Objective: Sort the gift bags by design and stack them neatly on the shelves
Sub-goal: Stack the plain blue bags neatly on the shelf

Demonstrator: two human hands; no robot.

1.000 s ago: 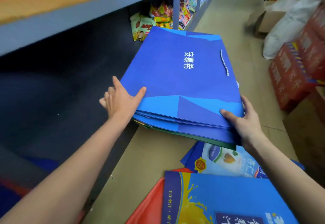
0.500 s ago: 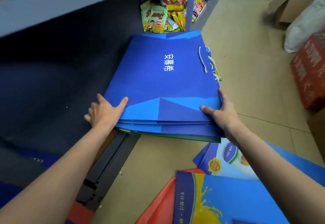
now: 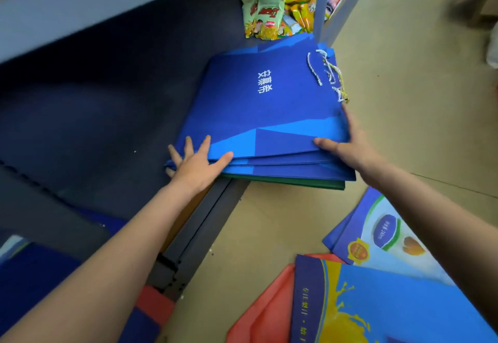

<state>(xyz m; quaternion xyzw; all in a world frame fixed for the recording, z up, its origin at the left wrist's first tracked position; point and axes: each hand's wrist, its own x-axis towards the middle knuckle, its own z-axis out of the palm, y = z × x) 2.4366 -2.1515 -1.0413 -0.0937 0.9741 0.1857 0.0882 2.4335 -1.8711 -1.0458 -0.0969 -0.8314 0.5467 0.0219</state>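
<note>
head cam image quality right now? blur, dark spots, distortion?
Head view: the stack of blue gift bags and both hands, left and right, are fairly sharp; the upper shelf edge is smeared by motion blur; the bottom shelf interior sits in deep shadow with little detail; wide-angle bending shows along the frame edges; no strong glare on the floor.

Both hands have lowered the stack of blue bags [image 3: 258, 105] onto the bottom shelf [image 3: 89, 137].
</note>
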